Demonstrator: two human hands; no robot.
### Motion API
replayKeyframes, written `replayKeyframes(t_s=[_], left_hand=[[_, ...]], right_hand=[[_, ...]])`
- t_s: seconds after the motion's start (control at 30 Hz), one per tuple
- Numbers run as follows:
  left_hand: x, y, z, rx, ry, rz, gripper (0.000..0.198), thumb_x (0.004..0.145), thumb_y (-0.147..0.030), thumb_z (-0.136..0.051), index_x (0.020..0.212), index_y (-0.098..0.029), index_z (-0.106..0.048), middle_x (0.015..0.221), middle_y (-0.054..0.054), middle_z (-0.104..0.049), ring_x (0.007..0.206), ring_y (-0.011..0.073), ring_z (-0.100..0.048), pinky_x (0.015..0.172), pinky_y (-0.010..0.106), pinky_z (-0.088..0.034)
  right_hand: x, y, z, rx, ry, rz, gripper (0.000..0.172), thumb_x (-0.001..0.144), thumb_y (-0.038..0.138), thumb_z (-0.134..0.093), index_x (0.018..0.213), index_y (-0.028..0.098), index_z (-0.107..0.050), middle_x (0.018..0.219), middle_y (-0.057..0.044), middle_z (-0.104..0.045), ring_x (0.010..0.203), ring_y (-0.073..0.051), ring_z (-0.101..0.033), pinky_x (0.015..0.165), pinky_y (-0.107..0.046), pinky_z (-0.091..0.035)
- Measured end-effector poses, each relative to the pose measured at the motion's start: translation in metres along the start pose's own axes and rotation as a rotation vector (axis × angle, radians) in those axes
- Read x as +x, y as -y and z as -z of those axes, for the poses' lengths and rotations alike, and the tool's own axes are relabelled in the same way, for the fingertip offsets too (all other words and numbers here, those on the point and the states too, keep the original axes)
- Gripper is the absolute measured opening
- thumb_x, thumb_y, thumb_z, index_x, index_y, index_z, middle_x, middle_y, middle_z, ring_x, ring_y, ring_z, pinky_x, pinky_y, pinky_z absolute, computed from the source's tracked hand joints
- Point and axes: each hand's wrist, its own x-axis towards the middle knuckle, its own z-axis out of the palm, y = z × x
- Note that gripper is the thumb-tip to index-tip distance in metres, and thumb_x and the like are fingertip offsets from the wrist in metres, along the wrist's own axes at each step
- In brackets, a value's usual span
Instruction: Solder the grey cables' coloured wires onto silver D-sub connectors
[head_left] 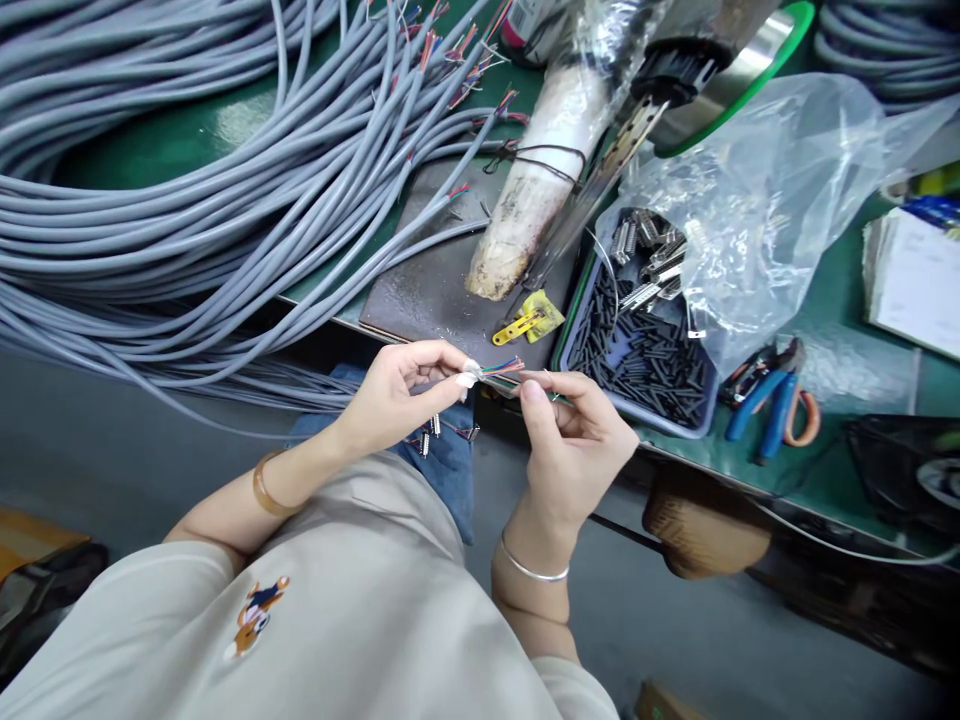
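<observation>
My left hand (420,385) is closed, pinching the end of a grey multi-core cable, with white coverings on the thumb and fingertip. Thin coloured wires (504,368), red, blue and green among them, fan out from that end toward the right. My right hand (574,430) pinches some of these wires between thumb and forefinger. Just beyond the hands, a yellow tool (517,328) lies on a dark board (427,270). Below the left hand, several small metal connectors (426,440) on wires hang by my lap.
Many grey cables (187,220) cover the table's left side. A wrapped white soldering stand-like shape (525,200) leans over the board. A blue tray (705,425) holds black tubes (637,350) and metal connectors (652,260), partly under a clear bag (757,200). Pliers (776,410) lie right.
</observation>
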Motion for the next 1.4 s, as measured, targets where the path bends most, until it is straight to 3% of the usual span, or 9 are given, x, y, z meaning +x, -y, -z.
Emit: replayKeyframes(t_s=[0.13, 0.37, 0.47, 0.57, 0.67, 0.73, 0.97, 1.1, 1.4], left_hand=[[-0.001, 0.003, -0.001, 0.103, -0.016, -0.091, 0.013, 0.085, -0.024, -0.073, 0.089, -0.011, -0.075, 0.086, 0.007, -0.075, 0.081, 0.0133, -0.069, 0.076, 0.020, -0.056], [-0.004, 0.003, -0.003, 0.223, 0.032, -0.129, 0.014, 0.087, -0.023, -0.070, 0.090, -0.011, -0.076, 0.085, 0.007, -0.075, 0.075, 0.0128, -0.066, 0.069, 0.021, -0.053], [-0.002, -0.001, -0.001, 0.178, 0.084, -0.037, 0.013, 0.086, -0.023, -0.070, 0.089, -0.011, -0.074, 0.080, 0.006, -0.073, 0.069, 0.0109, -0.065, 0.066, 0.019, -0.053], [0.004, -0.007, 0.006, 0.065, 0.236, 0.128, 0.019, 0.087, -0.030, -0.071, 0.091, -0.011, -0.073, 0.071, 0.003, -0.071, 0.053, 0.0076, -0.057, 0.051, 0.017, -0.049], [0.010, -0.011, 0.014, -0.047, 0.433, 0.269, 0.026, 0.086, -0.037, -0.075, 0.089, -0.011, -0.073, 0.066, 0.003, -0.070, 0.044, 0.0061, -0.051, 0.042, 0.017, -0.043], [0.011, -0.009, 0.016, -0.113, 0.481, 0.310, 0.029, 0.083, -0.038, -0.080, 0.089, -0.011, -0.073, 0.067, 0.004, -0.070, 0.046, 0.0063, -0.052, 0.043, 0.018, -0.044], [0.003, 0.003, 0.008, -0.239, 0.107, 0.284, 0.034, 0.072, -0.039, -0.089, 0.081, -0.012, -0.072, 0.065, 0.000, -0.068, 0.049, 0.0036, -0.049, 0.046, 0.016, -0.040], [0.001, 0.002, 0.005, -0.249, 0.118, 0.301, 0.032, 0.072, -0.036, -0.090, 0.080, -0.012, -0.071, 0.064, -0.001, -0.066, 0.051, 0.0042, -0.049, 0.047, 0.015, -0.039], [0.000, 0.002, 0.005, -0.232, 0.148, 0.297, 0.024, 0.076, -0.031, -0.084, 0.084, -0.011, -0.072, 0.065, -0.001, -0.067, 0.050, 0.0040, -0.048, 0.046, 0.015, -0.038]], right_hand=[[0.000, -0.001, 0.000, 0.030, 0.069, -0.042, 0.006, 0.086, 0.027, -0.075, 0.088, 0.022, -0.077, 0.076, 0.002, -0.068, 0.047, -0.004, -0.039, 0.043, -0.022, -0.024], [0.000, 0.003, -0.004, -0.006, 0.152, 0.003, 0.007, 0.086, 0.024, -0.071, 0.085, 0.019, -0.075, 0.076, 0.001, -0.066, 0.047, -0.003, -0.033, 0.044, -0.023, -0.021], [-0.001, 0.004, -0.002, -0.031, 0.155, 0.038, 0.006, 0.085, 0.023, -0.072, 0.082, 0.018, -0.074, 0.074, 0.003, -0.064, 0.047, -0.002, -0.031, 0.045, -0.023, -0.022], [-0.001, 0.002, -0.001, 0.001, 0.148, 0.013, 0.006, 0.084, 0.022, -0.072, 0.079, 0.019, -0.073, 0.069, 0.004, -0.060, 0.046, -0.003, -0.031, 0.045, -0.023, -0.023], [0.001, -0.002, -0.001, 0.152, 0.195, -0.069, 0.009, 0.082, 0.023, -0.073, 0.075, 0.020, -0.071, 0.068, 0.004, -0.060, 0.048, -0.005, -0.038, 0.045, -0.021, -0.028], [0.003, -0.005, -0.001, 0.248, 0.258, -0.125, 0.011, 0.082, 0.025, -0.074, 0.073, 0.020, -0.070, 0.067, 0.004, -0.062, 0.050, -0.006, -0.044, 0.046, -0.020, -0.032], [0.003, -0.001, -0.004, 0.167, 0.034, -0.080, 0.008, 0.084, 0.029, -0.076, 0.081, 0.021, -0.074, 0.076, 0.001, -0.069, 0.052, -0.005, -0.048, 0.045, -0.019, -0.033], [0.002, 0.001, -0.005, 0.141, 0.124, -0.084, 0.005, 0.082, 0.026, -0.076, 0.081, 0.022, -0.073, 0.078, 0.002, -0.068, 0.049, -0.004, -0.042, 0.042, -0.019, -0.028], [0.005, 0.000, -0.006, 0.133, 0.159, -0.115, 0.008, 0.080, 0.028, -0.076, 0.078, 0.021, -0.072, 0.079, 0.001, -0.068, 0.049, -0.005, -0.041, 0.040, -0.019, -0.028]])
